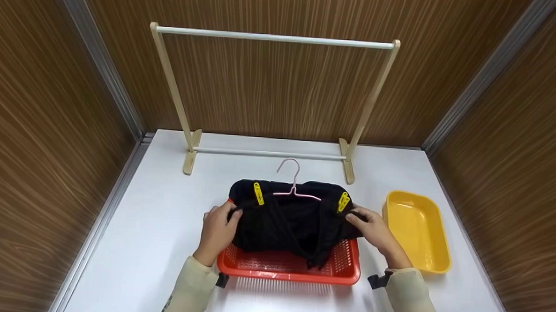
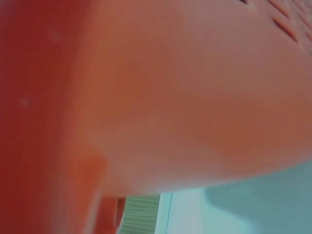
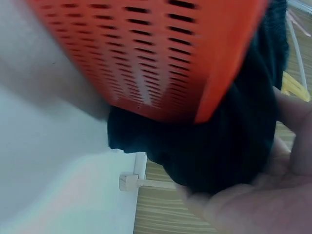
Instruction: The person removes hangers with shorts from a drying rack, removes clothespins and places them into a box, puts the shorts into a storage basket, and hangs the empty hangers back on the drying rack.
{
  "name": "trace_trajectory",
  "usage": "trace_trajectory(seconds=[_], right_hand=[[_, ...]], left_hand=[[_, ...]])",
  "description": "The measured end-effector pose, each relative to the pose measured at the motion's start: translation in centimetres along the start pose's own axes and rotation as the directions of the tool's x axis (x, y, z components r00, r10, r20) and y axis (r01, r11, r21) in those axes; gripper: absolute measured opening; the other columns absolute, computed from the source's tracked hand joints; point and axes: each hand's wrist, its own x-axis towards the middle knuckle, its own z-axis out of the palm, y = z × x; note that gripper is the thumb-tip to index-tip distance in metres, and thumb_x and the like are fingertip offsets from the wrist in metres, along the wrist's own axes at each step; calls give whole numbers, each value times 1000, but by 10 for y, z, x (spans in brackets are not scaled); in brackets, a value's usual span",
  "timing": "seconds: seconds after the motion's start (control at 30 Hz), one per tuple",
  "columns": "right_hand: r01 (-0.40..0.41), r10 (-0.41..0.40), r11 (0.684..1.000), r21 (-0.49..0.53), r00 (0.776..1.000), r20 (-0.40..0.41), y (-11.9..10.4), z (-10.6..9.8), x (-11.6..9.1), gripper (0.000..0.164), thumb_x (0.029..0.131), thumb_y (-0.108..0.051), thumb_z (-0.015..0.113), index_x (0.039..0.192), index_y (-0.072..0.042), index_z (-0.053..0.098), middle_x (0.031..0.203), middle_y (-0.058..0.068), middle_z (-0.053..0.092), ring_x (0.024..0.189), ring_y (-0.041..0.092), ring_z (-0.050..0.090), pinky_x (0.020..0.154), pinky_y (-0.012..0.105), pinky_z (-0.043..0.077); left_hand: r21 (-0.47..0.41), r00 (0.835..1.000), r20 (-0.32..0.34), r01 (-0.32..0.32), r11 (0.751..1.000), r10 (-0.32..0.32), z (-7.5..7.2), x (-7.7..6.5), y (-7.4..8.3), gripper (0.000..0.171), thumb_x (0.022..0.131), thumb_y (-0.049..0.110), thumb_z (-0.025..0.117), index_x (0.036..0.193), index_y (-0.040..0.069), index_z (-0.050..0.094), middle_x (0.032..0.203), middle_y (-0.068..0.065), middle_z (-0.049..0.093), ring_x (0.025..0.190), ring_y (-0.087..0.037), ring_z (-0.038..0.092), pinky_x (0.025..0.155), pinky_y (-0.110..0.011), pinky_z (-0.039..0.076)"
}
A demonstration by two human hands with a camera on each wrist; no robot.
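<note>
A black garment lies bunched over the red basket, its straps trailing into it. A pink hanger sits on the garment, its hook pointing to the rack. One yellow clothespin is on the garment's left part; more yellow clothespins overlap at its right. My left hand pinches the garment's left edge between thumb and fingers. At the right edge, my right hand grips the cloth; the right wrist view shows black fabric in its fingers, hanging past the basket's side.
Behind the basket stands a rack with wooden legs and a white top bar. A yellow tray sits to the right on the white table. Wood-patterned walls enclose the back and sides.
</note>
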Motion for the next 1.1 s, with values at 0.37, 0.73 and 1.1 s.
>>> trace_trajectory(seconds=[0.37, 0.73, 1.1], right_hand=[[10, -15, 998, -65, 997, -72, -5, 2, 6, 12, 98, -6, 67, 104, 3, 69, 94, 8, 67, 85, 11, 56, 79, 24, 46], [141, -146, 988, -66, 987, -67, -3, 7, 8, 28, 93, -4, 67, 121, -1, 70, 116, 14, 71, 104, 15, 60, 95, 28, 44], [418, -447, 894, -159, 852, -273, -3, 24, 5, 27, 88, 2, 70, 115, 4, 72, 109, 20, 67, 107, 21, 55, 99, 30, 36]], left_hand=[[-16, 998, -56, -21, 1000, 20, 7, 3, -1, 13, 100, 22, 68, 98, 9, 67, 95, -8, 74, 85, -30, 60, 82, -47, 38], [9, 980, -180, -89, 996, 89, 14, 0, -10, 12, 96, 19, 70, 94, 8, 66, 87, -7, 72, 79, -30, 57, 80, -47, 38], [81, 974, -187, -118, 990, 132, 19, -5, -14, 12, 96, 20, 70, 93, 9, 65, 86, -5, 71, 79, -28, 55, 78, -44, 37]])
